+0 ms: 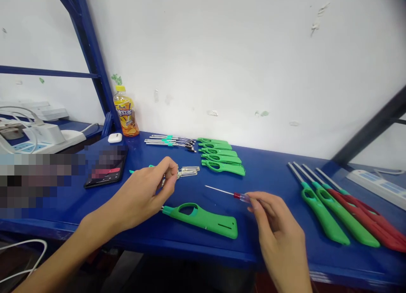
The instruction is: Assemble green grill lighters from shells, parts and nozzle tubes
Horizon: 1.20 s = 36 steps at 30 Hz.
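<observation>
My left hand [149, 191] hovers over the blue table [272, 174], its fingers pinched on a small clear and metal lighter part [187, 171]. In my right hand [272, 225] is a thin screwdriver [226, 193] with a red and clear handle; its shaft points left. Between the two hands a green lighter handle shell [203, 217] lies flat near the table's front edge.
A stack of green handle shells [222, 155] and a few metal tubes [169, 141] lie at the back. Finished green and red long lighters [336, 208] lie at right. A phone [106, 168], an earbud case [114, 137], a juice bottle [126, 115] and a power strip [377, 187] are also here.
</observation>
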Each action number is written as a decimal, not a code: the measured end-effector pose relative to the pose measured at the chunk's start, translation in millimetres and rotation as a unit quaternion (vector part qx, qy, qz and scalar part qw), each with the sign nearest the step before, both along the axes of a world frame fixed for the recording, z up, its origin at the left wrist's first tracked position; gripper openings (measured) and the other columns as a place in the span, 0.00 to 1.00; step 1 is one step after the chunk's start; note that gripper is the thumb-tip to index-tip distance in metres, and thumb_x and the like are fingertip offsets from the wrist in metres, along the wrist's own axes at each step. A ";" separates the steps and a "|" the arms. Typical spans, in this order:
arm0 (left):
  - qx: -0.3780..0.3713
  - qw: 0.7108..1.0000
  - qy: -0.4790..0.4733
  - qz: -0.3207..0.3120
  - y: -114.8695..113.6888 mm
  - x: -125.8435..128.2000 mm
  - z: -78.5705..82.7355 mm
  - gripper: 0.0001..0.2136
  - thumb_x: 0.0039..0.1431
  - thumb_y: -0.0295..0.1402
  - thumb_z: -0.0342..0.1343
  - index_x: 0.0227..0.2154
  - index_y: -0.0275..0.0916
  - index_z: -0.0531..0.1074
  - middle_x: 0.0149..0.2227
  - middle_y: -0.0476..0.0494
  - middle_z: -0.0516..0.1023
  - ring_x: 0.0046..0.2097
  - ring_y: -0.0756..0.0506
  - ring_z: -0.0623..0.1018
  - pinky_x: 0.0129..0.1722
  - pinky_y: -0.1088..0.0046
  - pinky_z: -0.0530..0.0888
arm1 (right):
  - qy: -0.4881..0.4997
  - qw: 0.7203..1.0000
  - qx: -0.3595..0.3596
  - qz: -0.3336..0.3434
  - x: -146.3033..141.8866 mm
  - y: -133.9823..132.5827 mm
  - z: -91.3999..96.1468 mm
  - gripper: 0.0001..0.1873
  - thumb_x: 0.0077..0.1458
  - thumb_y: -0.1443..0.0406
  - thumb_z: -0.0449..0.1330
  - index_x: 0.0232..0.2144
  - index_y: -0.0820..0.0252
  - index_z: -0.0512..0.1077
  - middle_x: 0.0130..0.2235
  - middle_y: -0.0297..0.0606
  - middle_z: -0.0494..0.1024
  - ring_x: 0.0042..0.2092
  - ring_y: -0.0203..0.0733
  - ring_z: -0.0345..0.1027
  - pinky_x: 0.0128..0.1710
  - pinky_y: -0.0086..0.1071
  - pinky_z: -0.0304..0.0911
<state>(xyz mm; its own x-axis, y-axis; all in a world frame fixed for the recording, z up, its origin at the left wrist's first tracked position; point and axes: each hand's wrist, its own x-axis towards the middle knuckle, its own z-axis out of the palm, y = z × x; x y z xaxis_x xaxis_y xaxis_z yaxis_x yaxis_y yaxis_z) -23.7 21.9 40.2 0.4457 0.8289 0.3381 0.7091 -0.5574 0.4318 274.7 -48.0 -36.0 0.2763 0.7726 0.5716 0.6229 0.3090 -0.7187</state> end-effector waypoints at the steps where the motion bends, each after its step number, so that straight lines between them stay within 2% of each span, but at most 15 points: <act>1: -0.002 1.000 -0.018 -0.003 -1.4 3.6 -1.8 0.07 0.75 0.36 0.44 0.39 0.45 0.62 0.25 0.58 0.66 0.24 0.48 0.67 0.27 0.71 0.60 | 0.004 1.000 0.009 -0.002 -0.2 -0.3 0.3 0.11 0.72 0.57 0.58 0.45 0.51 0.80 0.48 0.39 0.81 0.48 0.46 0.79 0.50 0.39 0.75; 3: -0.006 0.999 -0.052 -0.012 -3.0 10.0 -6.3 0.06 0.74 0.34 0.46 0.37 0.45 0.62 0.24 0.58 0.65 0.24 0.49 0.66 0.26 0.72 0.60 | 0.022 1.000 0.018 -0.009 -0.7 -0.8 1.0 0.10 0.71 0.57 0.59 0.44 0.51 0.80 0.48 0.40 0.81 0.49 0.47 0.79 0.51 0.41 0.74; 5: -0.011 0.997 -0.077 -0.026 -3.5 15.4 -10.9 0.07 0.73 0.33 0.47 0.36 0.44 0.62 0.23 0.59 0.65 0.23 0.50 0.66 0.26 0.73 0.61 | 0.054 0.998 0.024 -0.018 -1.2 -1.1 1.8 0.10 0.70 0.56 0.61 0.43 0.52 0.80 0.46 0.40 0.82 0.47 0.47 0.80 0.48 0.39 0.75; 8: -0.022 0.994 -0.083 -0.061 -4.1 22.2 -15.9 0.07 0.72 0.32 0.50 0.35 0.44 0.64 0.22 0.60 0.67 0.22 0.51 0.67 0.25 0.74 0.62 | 0.097 0.995 0.024 -0.022 -2.4 -1.3 3.6 0.10 0.67 0.55 0.65 0.42 0.52 0.81 0.43 0.39 0.84 0.43 0.46 0.81 0.41 0.34 0.77; 11: -0.031 0.993 -0.081 -0.078 -6.5 27.1 -18.3 0.06 0.71 0.30 0.51 0.35 0.43 0.67 0.23 0.60 0.69 0.23 0.52 0.67 0.25 0.75 0.63 | 0.117 0.992 0.034 -0.023 -4.6 -2.1 6.0 0.09 0.66 0.55 0.66 0.40 0.52 0.81 0.40 0.38 0.85 0.41 0.44 0.82 0.40 0.32 0.78; 14: -0.037 0.992 -0.094 -0.071 -10.5 29.9 -19.1 0.07 0.70 0.30 0.52 0.34 0.43 0.69 0.25 0.58 0.73 0.24 0.52 0.69 0.26 0.75 0.65 | 0.114 0.992 0.053 -0.009 -6.7 -4.1 8.6 0.06 0.66 0.58 0.66 0.40 0.51 0.81 0.39 0.36 0.84 0.40 0.42 0.81 0.40 0.31 0.77; 16: -0.043 0.992 -0.103 -0.066 -12.5 31.0 -19.2 0.07 0.69 0.30 0.53 0.33 0.42 0.70 0.26 0.58 0.73 0.25 0.52 0.70 0.27 0.76 0.66 | 0.090 0.994 0.064 0.024 -7.3 -5.7 10.0 0.05 0.67 0.60 0.65 0.38 0.51 0.81 0.41 0.35 0.84 0.43 0.41 0.80 0.43 0.30 0.76; 20: -0.060 0.988 -0.127 -0.059 -13.3 31.9 -19.5 0.05 0.68 0.30 0.55 0.34 0.42 0.71 0.24 0.58 0.73 0.24 0.52 0.70 0.27 0.76 0.66 | 0.041 0.993 0.077 0.078 -6.8 -8.5 11.3 0.09 0.70 0.65 0.61 0.36 0.50 0.80 0.43 0.34 0.83 0.47 0.39 0.79 0.46 0.28 0.73; 27: -0.076 0.982 -0.170 -0.037 -12.0 32.2 -22.6 0.05 0.69 0.34 0.58 0.36 0.42 0.75 0.18 0.60 0.65 0.22 0.52 0.65 0.25 0.76 0.64 | 0.084 0.992 0.088 0.045 -6.9 -7.5 10.6 0.06 0.68 0.64 0.64 0.36 0.51 0.80 0.42 0.34 0.84 0.45 0.39 0.80 0.44 0.26 0.76; 29: -0.081 0.977 -0.194 -0.037 -12.3 34.4 -23.9 0.05 0.69 0.34 0.58 0.42 0.42 0.78 0.21 0.59 0.68 0.22 0.52 0.67 0.24 0.76 0.65 | 0.110 0.990 0.089 0.030 -7.6 -7.0 11.5 0.04 0.66 0.63 0.66 0.37 0.52 0.81 0.42 0.34 0.85 0.42 0.38 0.81 0.42 0.25 0.77; 31: -0.097 0.970 -0.220 -0.040 -13.2 37.3 -25.1 0.08 0.70 0.35 0.58 0.47 0.42 0.79 0.27 0.55 0.76 0.23 0.53 0.72 0.24 0.77 0.68 | 0.132 0.987 0.093 0.025 -8.1 -6.9 12.8 0.04 0.65 0.62 0.67 0.36 0.52 0.80 0.41 0.35 0.85 0.40 0.37 0.81 0.42 0.25 0.78; 33: -0.129 0.961 -0.241 -0.042 -15.1 40.0 -26.0 0.09 0.70 0.37 0.60 0.45 0.42 0.82 0.31 0.52 0.81 0.24 0.52 0.77 0.25 0.77 0.72 | 0.143 0.984 0.099 0.026 -8.2 -7.3 14.0 0.04 0.64 0.62 0.68 0.35 0.53 0.80 0.41 0.35 0.85 0.40 0.37 0.82 0.42 0.25 0.78; 36: -0.175 0.945 -0.276 -0.025 -19.4 42.7 -24.7 0.08 0.68 0.39 0.63 0.39 0.41 0.83 0.27 0.51 0.81 0.23 0.50 0.80 0.26 0.77 0.74 | 0.142 0.984 0.106 0.030 -8.5 -7.5 14.3 0.04 0.64 0.63 0.68 0.34 0.53 0.80 0.41 0.35 0.86 0.41 0.37 0.82 0.42 0.23 0.78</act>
<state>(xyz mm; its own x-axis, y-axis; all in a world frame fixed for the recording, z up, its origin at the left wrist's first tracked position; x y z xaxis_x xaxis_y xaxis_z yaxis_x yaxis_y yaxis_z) 19.0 2.5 15.5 0.3234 0.9152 0.2404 0.2974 -0.3394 0.8924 266.2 -55.5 -21.7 0.4057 0.6645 0.6276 0.3819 0.5006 -0.7769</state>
